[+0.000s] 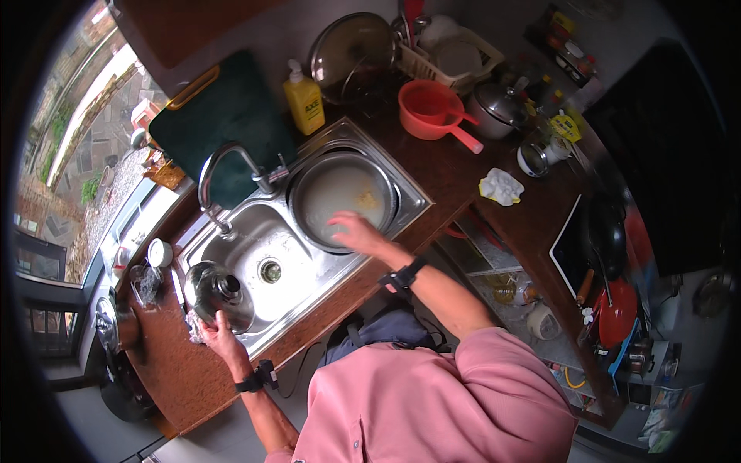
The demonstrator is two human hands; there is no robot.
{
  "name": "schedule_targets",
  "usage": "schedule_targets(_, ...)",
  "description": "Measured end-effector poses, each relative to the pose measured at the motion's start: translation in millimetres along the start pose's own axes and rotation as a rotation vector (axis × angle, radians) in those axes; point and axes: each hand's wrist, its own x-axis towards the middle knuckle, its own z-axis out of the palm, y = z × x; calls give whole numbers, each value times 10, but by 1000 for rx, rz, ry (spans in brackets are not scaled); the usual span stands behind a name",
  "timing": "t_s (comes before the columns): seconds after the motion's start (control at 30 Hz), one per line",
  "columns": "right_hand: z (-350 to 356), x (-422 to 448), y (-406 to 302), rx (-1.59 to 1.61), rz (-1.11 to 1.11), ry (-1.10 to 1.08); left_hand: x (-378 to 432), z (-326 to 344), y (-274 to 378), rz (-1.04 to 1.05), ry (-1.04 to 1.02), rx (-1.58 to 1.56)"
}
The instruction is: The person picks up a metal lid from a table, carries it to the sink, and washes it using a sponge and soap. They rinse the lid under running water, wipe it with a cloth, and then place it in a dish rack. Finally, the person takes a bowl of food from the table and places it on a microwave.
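Observation:
At the left bowl of a steel double sink [289, 292], my left hand [223, 341] grips the near rim of a shiny metal pot lid [200, 283] with a dark knob. The lid overlaps the bowl's left side. My right hand [356, 231] hovers over the near edge of a round metal basin [296, 217], fingers apart and holding nothing. Cloudy water fills this basin, with a yellowish sponge-like patch [367, 198] in it. The basin sits in the right sink bowl. A curved faucet [211, 159] rises behind the sink.
Behind the sink stand a dark green cutting board [231, 116], a yellow dish soap bottle [304, 104] and a glass lid [353, 55]. Right of it are red plastic dippers [425, 124], a lidded pot [492, 113] and a crumpled white cloth [502, 186]. A pot [118, 321] stands far left.

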Motion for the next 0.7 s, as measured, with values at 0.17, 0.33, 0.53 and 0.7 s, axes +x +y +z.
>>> schedule_targets(0.17, -1376, -638, 1143, -254, 301, 356, -106, 415, 159, -125, -42, -39)
schedule_targets(0.33, -2526, -1001, 1551, -52, 627, 583, -234, 257, 150, -134, -79, -242)
schedule_targets(0.53, -3162, -1489, 2111, -721, 774, 585, -153, 664, -43, -344, 9, -40)
schedule_targets(0.7, -3216, -1398, 2348, -690, 884, 333, -570, 989, 262, -60, -14, 177)
